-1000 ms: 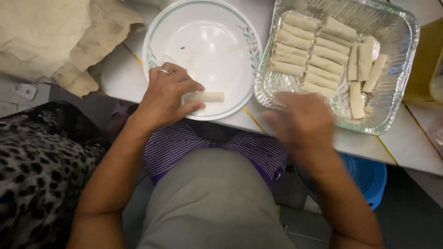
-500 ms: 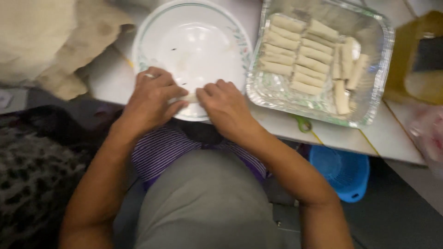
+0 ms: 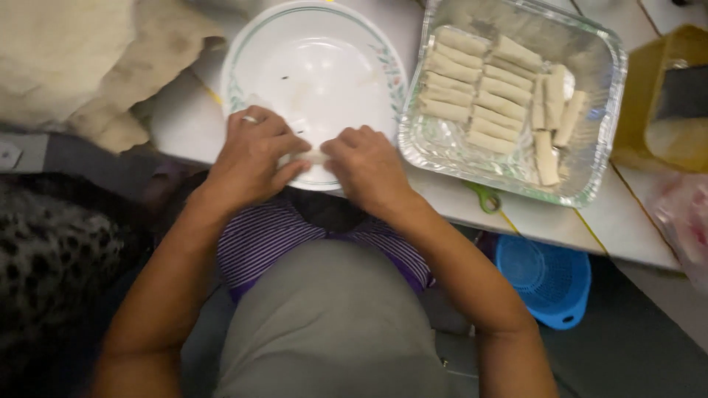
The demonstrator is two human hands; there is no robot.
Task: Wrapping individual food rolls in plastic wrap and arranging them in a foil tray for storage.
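At the near edge of the table, on the front rim of the plate [image 3: 317,66], lies a pale roll [image 3: 311,157], mostly hidden: only a short stretch shows between the two hands. Left hand [image 3: 254,158] covers its left end, fingers curled down and closed over it, a ring on one finger. Right hand [image 3: 369,166] covers its right end, fingers bent and pinched onto it; how much of the roll lies under either hand cannot be made out. Both hands meet over the rim, almost touching.

To the right of the plate, just beside it, stands a foil tray [image 3: 597,158] packed with finished rolls [image 3: 487,96] in rows, a few laid crosswise. Green scissor handles [image 3: 485,197] peek from under the tray. Below the table edge sits a blue basket [image 3: 546,276]. Cloth [image 3: 74,66] lies at the far left corner.
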